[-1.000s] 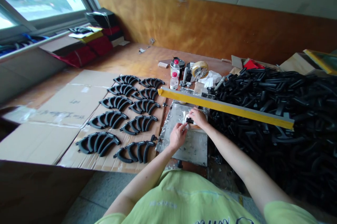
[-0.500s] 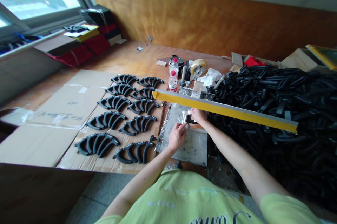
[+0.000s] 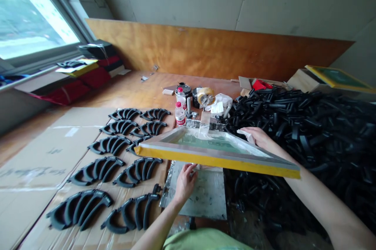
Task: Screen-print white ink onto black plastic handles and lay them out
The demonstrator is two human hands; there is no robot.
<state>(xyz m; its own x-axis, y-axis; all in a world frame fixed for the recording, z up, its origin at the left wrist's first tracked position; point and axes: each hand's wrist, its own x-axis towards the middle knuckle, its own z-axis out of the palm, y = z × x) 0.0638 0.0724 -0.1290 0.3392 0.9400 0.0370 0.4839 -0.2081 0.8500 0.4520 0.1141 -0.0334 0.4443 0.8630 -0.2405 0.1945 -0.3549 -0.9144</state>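
A screen-printing frame [image 3: 217, 159] with yellow tape along its near edge and a greenish mesh [image 3: 205, 142] hangs tilted above a grey metal plate [image 3: 202, 199]. Beneath the near edge, my left hand [image 3: 186, 183] has its fingers closed over the plate; whatever they hold is hidden. At the frame's right side, my right hand [image 3: 260, 137] grips a white crumpled cloth [image 3: 247, 135]. The frame covers the middle of the plate, so the spot between my hands cannot be seen. Curved black handles [image 3: 88, 169] lie in fanned groups on cardboard at the left.
To the right spreads a large heap of black plastic parts [image 3: 282, 125]. Behind the frame stand red-capped bottles [image 3: 180, 114], a dark tub [image 3: 184, 89] and a roll of tape [image 3: 205, 95]. Cardboard [image 3: 35, 156] covers the table's left side. Another yellow-edged frame [image 3: 337, 78] rests at the back right.
My right hand has left the black part under the frame, moved right and now has a white cloth. The frame's mesh has come into view. My head view has tilted up.
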